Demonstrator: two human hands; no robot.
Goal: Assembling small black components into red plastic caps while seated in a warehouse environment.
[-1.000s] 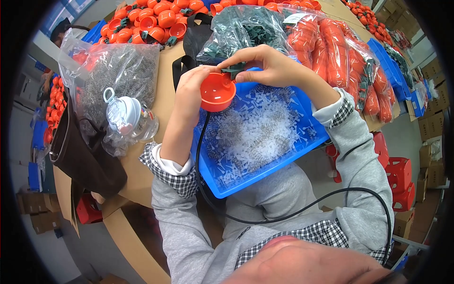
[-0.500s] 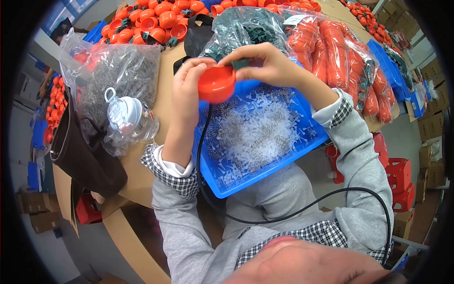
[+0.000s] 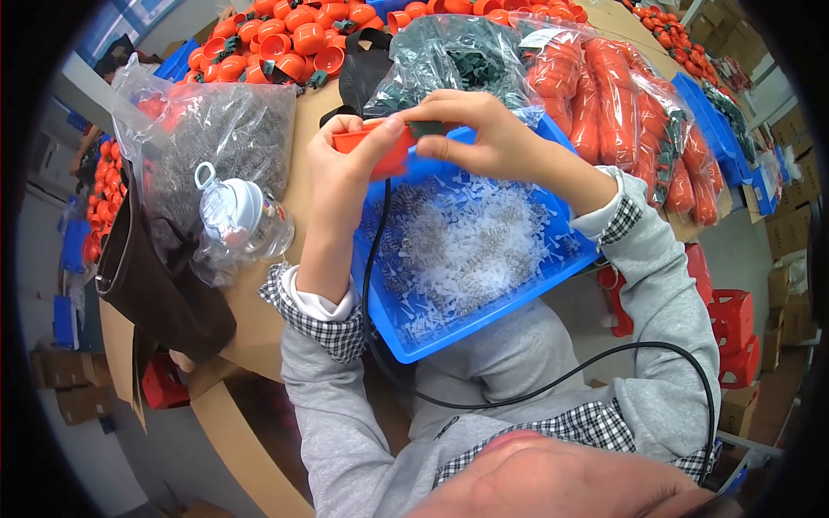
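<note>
Above the far left part of a blue tray, my two hands meet at an orange plastic cup. My left hand is closed round the cup, with the thumb along its rim. Fingers and thumb of my right hand pinch a small dark green plastic piece at the cup's right side. Whether that piece is joined to the cup I cannot tell. Small white plastic pins and metal springs fill the tray, which rests at my lap.
A bag of springs, a clear bottle and a brown bag stand at left. Beyond lie loose orange cups, a bag of green pieces and bagged stacked cups. A black cable crosses my lap.
The cup has tipped, so less of its side shows, and it has moved slightly left. My right hand has shifted a little down, still at the green piece.
</note>
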